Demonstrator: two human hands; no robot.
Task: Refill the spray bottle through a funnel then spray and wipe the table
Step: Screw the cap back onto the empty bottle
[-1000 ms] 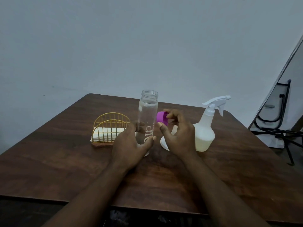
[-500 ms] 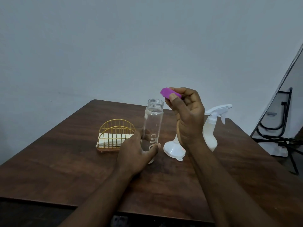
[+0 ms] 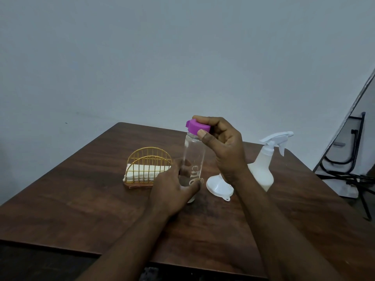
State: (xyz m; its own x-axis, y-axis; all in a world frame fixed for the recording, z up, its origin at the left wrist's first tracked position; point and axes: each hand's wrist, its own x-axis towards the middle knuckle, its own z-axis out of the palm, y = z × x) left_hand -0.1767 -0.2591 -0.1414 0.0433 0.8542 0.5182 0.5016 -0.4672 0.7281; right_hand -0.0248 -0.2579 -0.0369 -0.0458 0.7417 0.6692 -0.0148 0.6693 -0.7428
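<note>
A clear glass bottle (image 3: 193,157) with white lettering stands upright mid-table. My left hand (image 3: 174,188) is wrapped around its lower part. My right hand (image 3: 221,147) pinches the purple cap (image 3: 197,128), which sits on the bottle's mouth. A white funnel (image 3: 219,187) lies wide end down just right of the bottle, partly hidden by my right wrist. The white spray bottle (image 3: 263,171) stands further right with its trigger head on and pale liquid in its lower part.
A gold wire holder with folded white napkins (image 3: 147,169) stands left of the bottle on the dark wooden table (image 3: 81,209). A black metal chair frame (image 3: 349,169) is off the table's right side. A plain wall lies behind.
My right hand carried the purple cap up from beside the bottle and set it onto the bottle's mouth. My left hand kept its hold on the bottle.
</note>
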